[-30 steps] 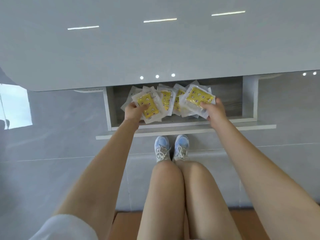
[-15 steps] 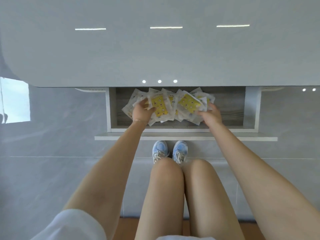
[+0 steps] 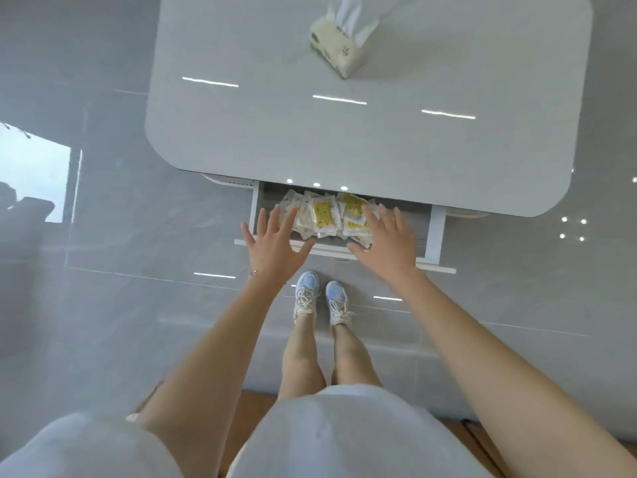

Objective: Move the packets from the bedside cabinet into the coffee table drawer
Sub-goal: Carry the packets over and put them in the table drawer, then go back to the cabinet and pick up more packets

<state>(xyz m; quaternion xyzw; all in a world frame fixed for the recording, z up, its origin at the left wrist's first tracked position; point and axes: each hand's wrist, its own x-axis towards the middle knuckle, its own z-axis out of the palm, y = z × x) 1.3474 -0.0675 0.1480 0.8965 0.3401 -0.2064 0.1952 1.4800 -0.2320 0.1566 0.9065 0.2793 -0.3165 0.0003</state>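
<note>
Packets (image 3: 325, 215) lie in drawer (image 3: 435, 232), just beyond both hands; left hand (image 3: 275, 241) and right hand (image 3: 387, 241) spread wide, empty, equally near.

The bench (image 3: 362, 139) top is a glossy pale grey with thin white light streaks reflected across it. The drawer (image 3: 435, 232) has white sides and a greyish wood-grain bottom. The packets (image 3: 324, 215) inside are clear-ish white plastic with bright yellow panels dotted with little dark marks. The tissue pack (image 3: 339, 46) is cream with a green edge and small reddish print, white tissue poking out. The floor (image 3: 120, 305) is grey marbled tile. The sneakers (image 3: 306, 298) are light blue and white with white laces. The clothing (image 3: 344, 436) is white.
</note>
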